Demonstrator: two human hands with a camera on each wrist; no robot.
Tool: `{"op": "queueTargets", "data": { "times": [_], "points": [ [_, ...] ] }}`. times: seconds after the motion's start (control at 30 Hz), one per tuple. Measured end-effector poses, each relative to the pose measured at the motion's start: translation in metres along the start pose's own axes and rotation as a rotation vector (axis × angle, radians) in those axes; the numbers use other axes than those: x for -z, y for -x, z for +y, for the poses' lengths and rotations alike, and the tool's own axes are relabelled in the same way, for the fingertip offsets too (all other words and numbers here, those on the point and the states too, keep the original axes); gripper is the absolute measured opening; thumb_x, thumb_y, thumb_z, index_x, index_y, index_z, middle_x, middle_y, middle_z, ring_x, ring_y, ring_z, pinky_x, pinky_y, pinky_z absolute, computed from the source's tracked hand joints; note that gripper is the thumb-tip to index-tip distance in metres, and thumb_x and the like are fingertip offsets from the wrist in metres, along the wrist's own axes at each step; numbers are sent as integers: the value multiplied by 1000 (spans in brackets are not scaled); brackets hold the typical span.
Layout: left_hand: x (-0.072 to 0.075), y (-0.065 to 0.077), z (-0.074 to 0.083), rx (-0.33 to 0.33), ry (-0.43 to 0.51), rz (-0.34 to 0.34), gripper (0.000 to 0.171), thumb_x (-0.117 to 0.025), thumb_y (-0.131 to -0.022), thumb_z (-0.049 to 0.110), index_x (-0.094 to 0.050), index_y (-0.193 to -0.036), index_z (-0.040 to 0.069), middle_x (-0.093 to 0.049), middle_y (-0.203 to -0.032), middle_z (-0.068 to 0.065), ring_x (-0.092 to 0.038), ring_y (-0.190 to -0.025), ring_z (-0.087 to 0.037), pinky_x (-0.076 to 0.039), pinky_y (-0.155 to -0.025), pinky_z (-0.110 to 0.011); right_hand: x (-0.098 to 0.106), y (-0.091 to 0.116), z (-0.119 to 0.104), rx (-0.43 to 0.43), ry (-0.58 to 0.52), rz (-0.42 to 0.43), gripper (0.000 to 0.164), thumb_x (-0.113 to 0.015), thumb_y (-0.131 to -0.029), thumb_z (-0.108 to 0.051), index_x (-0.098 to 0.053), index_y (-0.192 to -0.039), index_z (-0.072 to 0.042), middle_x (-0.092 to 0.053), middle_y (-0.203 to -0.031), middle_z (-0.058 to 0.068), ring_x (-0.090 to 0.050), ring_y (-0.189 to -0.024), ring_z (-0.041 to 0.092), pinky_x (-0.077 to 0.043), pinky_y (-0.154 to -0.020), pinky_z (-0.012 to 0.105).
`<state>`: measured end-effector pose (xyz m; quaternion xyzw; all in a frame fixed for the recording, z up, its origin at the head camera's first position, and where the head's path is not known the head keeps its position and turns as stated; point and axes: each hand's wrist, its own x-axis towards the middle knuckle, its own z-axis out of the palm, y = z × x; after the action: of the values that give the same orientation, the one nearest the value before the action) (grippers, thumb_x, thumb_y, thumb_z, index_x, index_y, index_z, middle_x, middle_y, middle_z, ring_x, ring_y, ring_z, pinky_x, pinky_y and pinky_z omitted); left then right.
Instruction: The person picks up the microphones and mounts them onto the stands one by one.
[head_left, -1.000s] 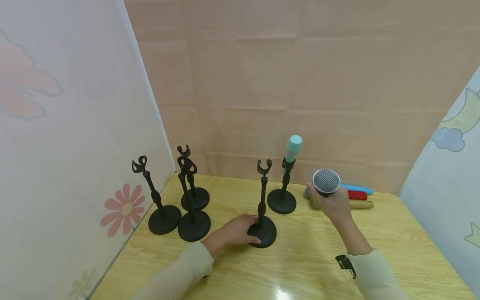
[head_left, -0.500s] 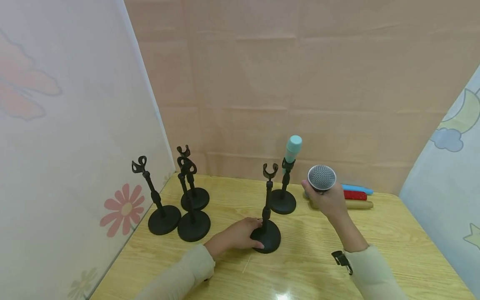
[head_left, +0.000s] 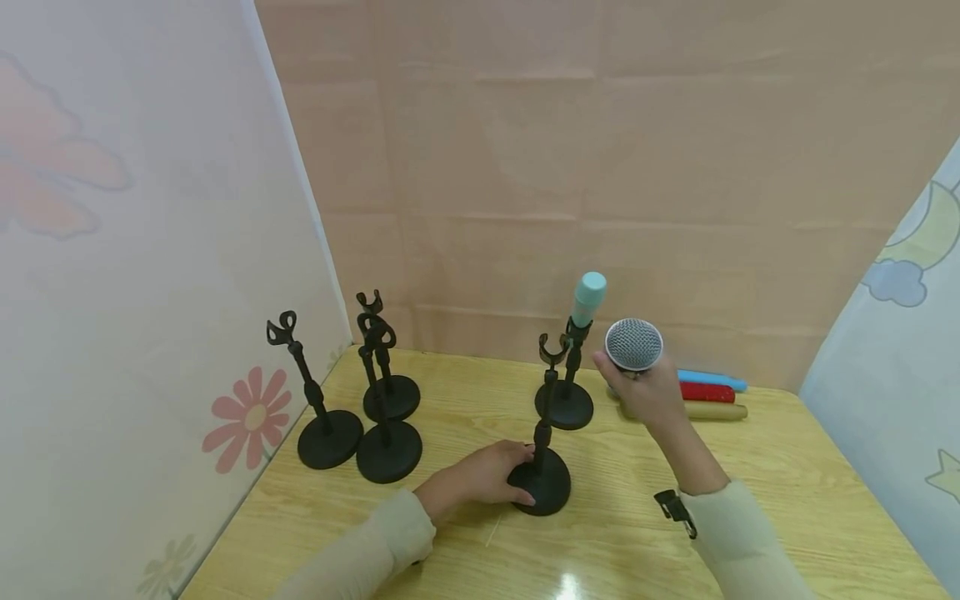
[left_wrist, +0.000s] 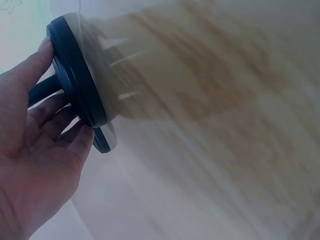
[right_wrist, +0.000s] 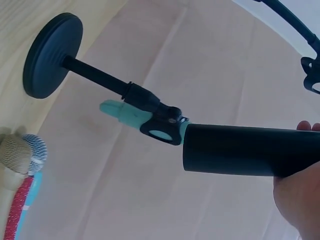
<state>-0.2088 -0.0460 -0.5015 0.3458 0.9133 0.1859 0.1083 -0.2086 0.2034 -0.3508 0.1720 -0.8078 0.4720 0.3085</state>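
My left hand point(head_left: 491, 473) grips the round base of a black microphone stand point(head_left: 551, 487), thumb on the near side. In the left wrist view the fingers curl about that base point(left_wrist: 80, 75). The stand's forked clip at the top holds nothing. My right hand point(head_left: 654, 398) holds a microphone with a silver mesh head point(head_left: 634, 344), pointed up and toward me. Its black handle point(right_wrist: 240, 150) shows in the right wrist view. Behind the gripped stand, a teal microphone point(head_left: 589, 293) sits in the clip of another black stand point(head_left: 564, 407).
Three more black stands with bare clips stand at the left: an outer one point(head_left: 330, 439), a near one point(head_left: 388, 452) and a back one point(head_left: 393, 398). Blue, red point(head_left: 708, 392) and gold point(head_left: 716, 410) microphones lie at the back right, partly behind my right hand.
My left hand has shifted the gripped stand to the right and a little toward me. My right hand has carried the silver-headed microphone left and slightly up in the view, nearer the stand.
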Motion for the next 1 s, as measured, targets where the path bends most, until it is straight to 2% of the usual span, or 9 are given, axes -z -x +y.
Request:
{"op": "queueTargets", "data": {
  "times": [0.23, 0.37, 0.6, 0.73, 0.83, 1.0],
  "points": [
    [-3, -2, 3, -36, 0, -4, 70, -76, -89, 48, -57, -142, 7, -46, -156, 3, -42, -143, -17, -39, -113, -29, -6, -7, -13, 58, -73, -40, 28, -77, -83, 3, -62, -108, 4, -60, -85, -10, -56, -76, 3, -48, -69, 13],
    [-6, -4, 3, -65, -3, -3, 71, -76, -89, 49, -57, -142, 6, -46, -156, 2, -43, -143, -17, -38, -114, -29, -9, -11, -20, 74, -114, -42, 26, -75, -85, 4, -62, -107, 3, -61, -89, -15, -58, -80, 2, -48, -71, 13],
    [-9, -6, 6, -97, 17, -2, 70, -75, -89, 49, -57, -143, 7, -45, -156, 2, -42, -144, -16, -37, -115, -29, -12, -17, -27, 102, -164, -50, 22, -73, -87, 4, -61, -105, 5, -63, -94, -13, -60, -84, 3, -50, -73, 14],
    [-9, -4, 11, -101, -4, 2, 70, -74, -89, 49, -57, -142, 6, -46, -155, 0, -42, -144, -17, -38, -115, -29, -14, -20, -32, 104, -178, -61, 22, -73, -87, 4, -62, -106, 5, -63, -95, -16, -60, -86, 3, -50, -75, 13],
    [-8, -3, 15, -106, -25, 10, 69, -74, -89, 49, -58, -141, 7, -47, -155, -1, -43, -143, -18, -39, -113, -29, -16, -23, -35, 139, -199, -69, 21, -72, -85, 9, -62, -104, 6, -64, -93, -16, -60, -85, 3, -51, -74, 14],
    [-8, -1, 21, -84, -40, 4, 69, -74, -89, 50, -58, -142, 9, -47, -155, 1, -43, -143, -16, -40, -112, -28, -20, -25, -38, 146, -252, -87, 24, -71, -85, 11, -59, -106, 8, -65, -94, -14, -60, -85, 5, -51, -75, 16]
  ]
}}
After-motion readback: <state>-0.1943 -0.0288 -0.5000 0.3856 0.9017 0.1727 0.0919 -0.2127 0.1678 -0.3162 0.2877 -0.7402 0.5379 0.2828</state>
